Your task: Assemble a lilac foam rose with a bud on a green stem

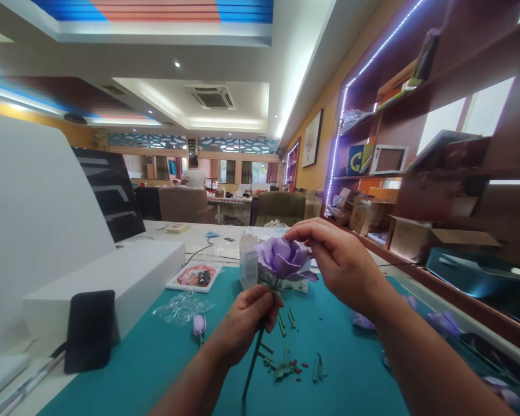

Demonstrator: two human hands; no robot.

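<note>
A large purple artificial flower (281,257) stands tilted in front of me, its petals spread. My left hand (251,315) is closed around the top of its dark green stem (252,364), just below the bloom. From the right, my right hand (342,260) reaches over the bloom with bent fingers, the fingertips on the upper and right petals; whether the thumb pinches a petal is partly hidden. On the teal mat (156,370) below lie cut green stem pieces (281,325), small red bits (295,365) and a green leaf (282,372). A purple bud (199,326) rests to the left.
Behind the bloom stands a white box (248,260). Crumpled clear plastic (184,306), a picture-covered tile (195,277) and a black phone-like slab (89,330) are at left. More purple flowers (442,322) lie at right, below shelves holding cardboard boxes (411,237).
</note>
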